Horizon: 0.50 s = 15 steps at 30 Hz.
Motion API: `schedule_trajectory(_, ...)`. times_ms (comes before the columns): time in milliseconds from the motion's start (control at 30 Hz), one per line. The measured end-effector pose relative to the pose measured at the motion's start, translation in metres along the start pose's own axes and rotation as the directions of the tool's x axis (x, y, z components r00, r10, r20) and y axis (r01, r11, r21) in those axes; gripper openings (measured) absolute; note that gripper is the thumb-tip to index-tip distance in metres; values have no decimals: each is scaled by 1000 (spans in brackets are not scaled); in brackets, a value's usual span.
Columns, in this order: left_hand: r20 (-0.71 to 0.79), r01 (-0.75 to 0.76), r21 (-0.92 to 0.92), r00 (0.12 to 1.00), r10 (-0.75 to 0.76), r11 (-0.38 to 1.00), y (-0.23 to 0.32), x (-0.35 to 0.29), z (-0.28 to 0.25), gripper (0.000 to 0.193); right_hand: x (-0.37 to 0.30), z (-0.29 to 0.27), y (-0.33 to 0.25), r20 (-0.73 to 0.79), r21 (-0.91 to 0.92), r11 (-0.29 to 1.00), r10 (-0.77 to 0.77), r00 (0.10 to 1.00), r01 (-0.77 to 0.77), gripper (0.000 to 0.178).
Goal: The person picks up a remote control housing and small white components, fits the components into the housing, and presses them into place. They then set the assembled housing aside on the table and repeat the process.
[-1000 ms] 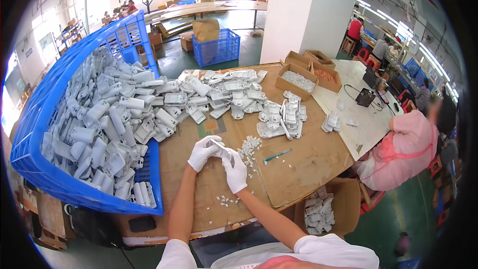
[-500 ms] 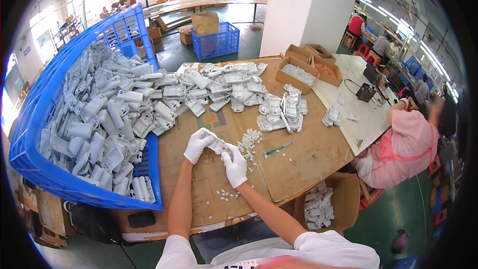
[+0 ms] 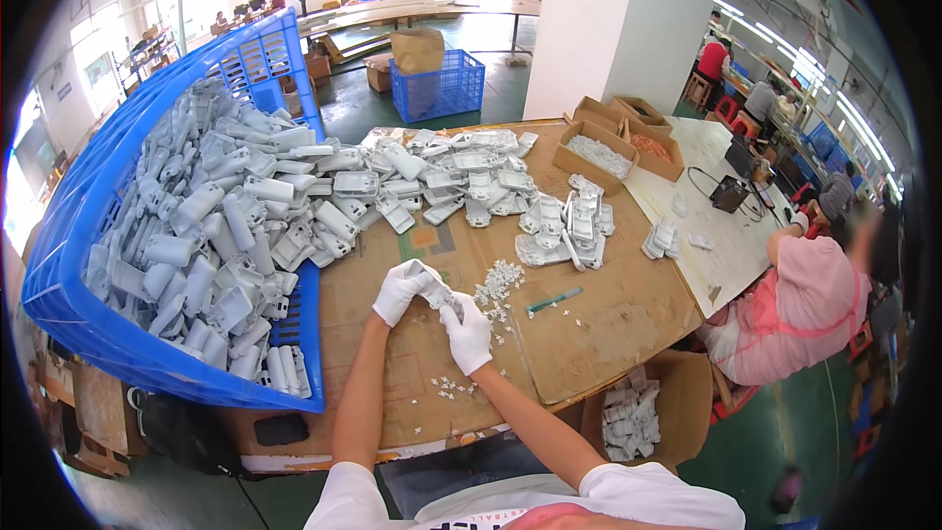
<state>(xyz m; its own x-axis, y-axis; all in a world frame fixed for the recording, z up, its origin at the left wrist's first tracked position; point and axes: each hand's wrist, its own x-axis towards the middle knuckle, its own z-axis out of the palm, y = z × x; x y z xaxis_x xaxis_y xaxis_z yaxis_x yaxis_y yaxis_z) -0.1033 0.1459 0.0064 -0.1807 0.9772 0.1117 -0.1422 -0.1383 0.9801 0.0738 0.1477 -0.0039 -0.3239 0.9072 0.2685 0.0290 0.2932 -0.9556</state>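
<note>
Both my hands wear white gloves and meet over the cardboard-covered table [image 3: 392, 373]. My left hand [image 3: 399, 292] is closed round the upper left end of a pale grey plastic housing [image 3: 435, 289]. At its other end, my right hand [image 3: 468, 336] pinches the same housing with thumb and fingers; whether a small part sits there is hidden. Just right of the hands lies a heap of tiny white plastic pieces [image 3: 500, 280], with more scattered near my right forearm. A teal pen-like tool [image 3: 554, 299] rests beyond that heap.
A tilted blue crate [image 3: 59, 309] spills grey housings [image 3: 196, 275] onto the table's left. More housings [image 3: 574, 226] lie at the back. Small boxes [image 3: 594, 155] hold little parts. An open carton [image 3: 687, 412] with housings stands below the right edge. A person in pink [image 3: 805, 309] sits at right.
The view has shifted slightly, moving the scene a little right and down. Both hands stay on the housing, with the right hand's grip slightly changed.
</note>
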Motion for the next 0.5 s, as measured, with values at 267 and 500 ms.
schedule_trajectory(267, 34, -1, 11, 999, 1, 1000, 6, -6, 6, 24, -3, -3, -2, -13, -49, 996, -71, 997, 70, 25)
schedule_trajectory(500, 73, 44, -90, 997, -37, 995, 12, -8, 10, 29, -1, -4, 7, 6, 49, 999, 16, 1000, -16, 27)
